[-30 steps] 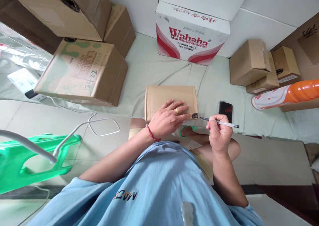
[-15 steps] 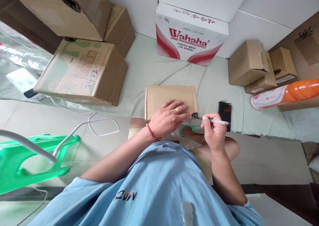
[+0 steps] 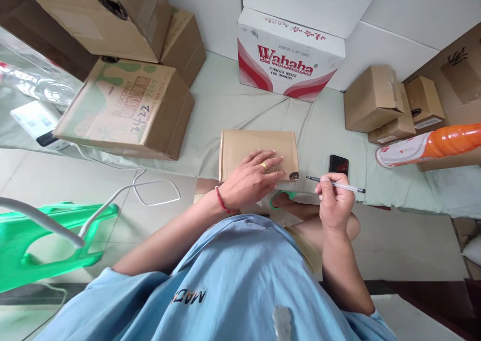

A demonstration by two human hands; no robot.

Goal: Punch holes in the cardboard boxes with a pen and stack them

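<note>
A flat brown cardboard box [image 3: 240, 148] lies at the front edge of the cloth-covered table. My left hand [image 3: 252, 179] rests flat on its top with fingers spread, a ring on one finger. At the box's near right corner is a small dark scribbled-looking patch [image 3: 293, 175]. To the right of the box, my right hand [image 3: 335, 200] grips a clear pen [image 3: 347, 186] with a dark tip. The tip points left at the corner but stands apart from it. Just beyond this hand lies a black phone [image 3: 338, 164], partly hidden by it.
A white and red Wahaha carton [image 3: 289, 55] stands against the wall. Brown cartons [image 3: 124, 110] are stacked at the left, smaller boxes [image 3: 372, 98] at the right. An orange bottle [image 3: 432, 145] lies at the right. A green stool [image 3: 56, 261] stands on the floor at left.
My right hand has drawn the pen back to the right, away from the box's corner, uncovering the dark patch. My left hand stays on the box.
</note>
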